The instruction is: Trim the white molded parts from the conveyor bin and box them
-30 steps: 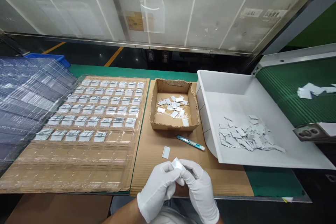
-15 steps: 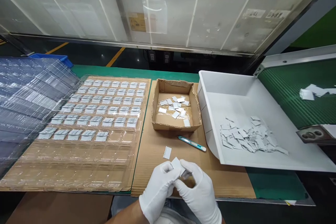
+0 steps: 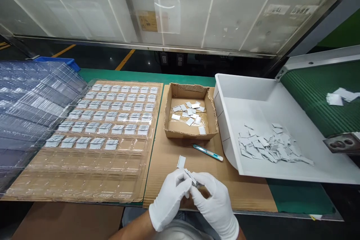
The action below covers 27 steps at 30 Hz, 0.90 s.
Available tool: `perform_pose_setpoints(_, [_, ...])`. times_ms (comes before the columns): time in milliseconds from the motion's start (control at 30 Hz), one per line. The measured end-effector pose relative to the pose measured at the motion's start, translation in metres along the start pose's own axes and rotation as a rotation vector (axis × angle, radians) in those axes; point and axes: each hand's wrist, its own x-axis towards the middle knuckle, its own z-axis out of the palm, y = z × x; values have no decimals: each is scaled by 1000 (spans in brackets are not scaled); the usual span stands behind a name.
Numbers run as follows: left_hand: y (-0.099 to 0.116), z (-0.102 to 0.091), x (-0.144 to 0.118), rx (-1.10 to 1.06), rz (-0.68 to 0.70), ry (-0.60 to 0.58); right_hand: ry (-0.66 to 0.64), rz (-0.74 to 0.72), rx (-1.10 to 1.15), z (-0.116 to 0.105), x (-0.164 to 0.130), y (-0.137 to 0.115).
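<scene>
2 gloved hands, left hand [image 3: 168, 198] and right hand [image 3: 215, 204], pinching small white piece [image 3: 190, 176], edge-on, wrists cropped

One cardboard box [image 3: 191, 132]; one white bin [image 3: 253, 93]; one cutter [image 3: 208, 152]; two gloved hands [image 3: 194, 198].

stack of clear trays [image 3: 25, 101] cut off at left edge, conveyor belt [image 3: 317, 97] cut off at right

A green tabletop [image 3: 298, 197] carries two cardboard sheets side by side: the left cardboard sheet [image 3: 70, 191] toward the left edge, the right cardboard sheet [image 3: 165, 153] at the middle, reaching the near edge. A white bin [image 3: 247, 90] rests toward the right edge, overlapping the right sheet. Stacked clear trays [image 3: 28, 101] overhang the left edge.
</scene>
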Motion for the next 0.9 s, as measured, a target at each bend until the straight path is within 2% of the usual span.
perform_pose_setpoints(67, [-1, 1, 2, -27, -1, -64, -12, -66, -49, -4, 0, 2])
perform_pose_setpoints(100, [-1, 2, 3, -69, -43, -77, -33, -110, -74, -7, 1, 2])
perform_pose_setpoints(233, [-1, 8, 6, -326, -382, -57, -143, -304, -181, -18, 3, 3])
perform_pose_setpoints(300, [3, 9, 5, -374, -425, -49, -143, -319, -216, -19, 3, 4])
perform_pose_setpoints(500, [16, 6, -5, -208, -189, 119, 114, -112, -145, -5, -5, 5])
perform_pose_setpoints(600, [18, 6, -10, -131, -178, 129, 116, -15, -32, 1, -6, 5])
perform_pose_setpoints(700, [17, 6, -14, -125, -202, 121, 84, 143, 122, 3, -6, 8])
perform_pose_setpoints(800, [14, 8, -16, -222, -238, 139, 51, 313, 280, 3, -8, 13])
perform_pose_setpoints(900, [7, 9, -15, -324, -274, 147, 45, 404, 369, 4, -12, 16])
